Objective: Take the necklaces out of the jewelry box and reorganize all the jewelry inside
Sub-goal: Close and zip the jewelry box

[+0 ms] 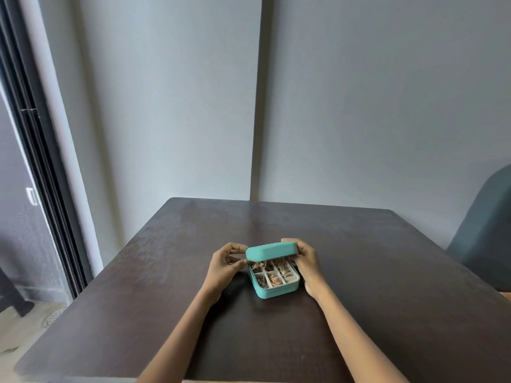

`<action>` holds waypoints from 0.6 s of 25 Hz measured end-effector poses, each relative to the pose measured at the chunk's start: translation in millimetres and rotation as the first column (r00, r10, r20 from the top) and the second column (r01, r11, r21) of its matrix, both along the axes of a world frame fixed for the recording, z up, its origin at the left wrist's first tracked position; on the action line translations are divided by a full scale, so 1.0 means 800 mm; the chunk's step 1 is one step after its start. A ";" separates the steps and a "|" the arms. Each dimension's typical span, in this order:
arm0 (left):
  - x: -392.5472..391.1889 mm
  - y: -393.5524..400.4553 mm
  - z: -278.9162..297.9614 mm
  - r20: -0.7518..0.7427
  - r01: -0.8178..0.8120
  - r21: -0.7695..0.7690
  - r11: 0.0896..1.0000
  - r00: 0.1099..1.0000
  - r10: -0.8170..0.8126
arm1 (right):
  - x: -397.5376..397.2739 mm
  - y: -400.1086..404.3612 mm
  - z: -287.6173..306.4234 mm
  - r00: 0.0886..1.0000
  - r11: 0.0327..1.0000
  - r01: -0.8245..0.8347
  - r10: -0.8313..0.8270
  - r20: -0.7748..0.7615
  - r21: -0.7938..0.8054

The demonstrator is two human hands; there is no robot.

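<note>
Head view: the teal jewelry box [276,283] sits near the middle of the dark table [387,272], its lid [271,251] raised part-way. My left hand [224,268] pinches the lid's left end; my right hand [307,261] curls its fingers round the right end. Gold jewelry [274,280] fills the pale compartments

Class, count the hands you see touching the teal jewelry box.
2. The left hand is at the left end of the jewelry box; the right hand holds the raised lid at its right end. None hidden.
</note>
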State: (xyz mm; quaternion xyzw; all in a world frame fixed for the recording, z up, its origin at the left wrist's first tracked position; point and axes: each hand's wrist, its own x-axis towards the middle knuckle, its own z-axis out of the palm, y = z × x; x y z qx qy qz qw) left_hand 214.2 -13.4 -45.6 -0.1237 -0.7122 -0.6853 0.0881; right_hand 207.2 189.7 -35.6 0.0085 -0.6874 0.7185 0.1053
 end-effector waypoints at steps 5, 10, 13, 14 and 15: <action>0.020 -0.001 0.000 0.050 0.079 -0.060 0.995 0.996 -0.076 | 0.013 0.004 -0.002 0.999 0.999 0.030 -0.031 0.025 0.041; 0.036 0.005 -0.002 0.160 0.243 -0.260 0.934 0.965 -0.206 | 0.022 0.004 0.001 0.998 0.992 0.052 -0.055 0.017 0.115; 0.031 0.010 -0.005 0.169 0.235 -0.384 0.893 0.969 -0.182 | 0.021 0.005 0.000 0.999 0.992 0.047 -0.049 0.014 0.118; 0.029 0.012 -0.005 0.167 0.212 -0.404 0.890 0.974 -0.156 | 0.019 0.005 -0.001 0.998 0.992 0.053 -0.055 0.011 0.115; 0.028 0.015 -0.005 0.157 0.166 -0.430 0.887 0.982 -0.108 | 0.017 0.005 -0.002 0.998 0.991 0.067 -0.068 0.004 0.114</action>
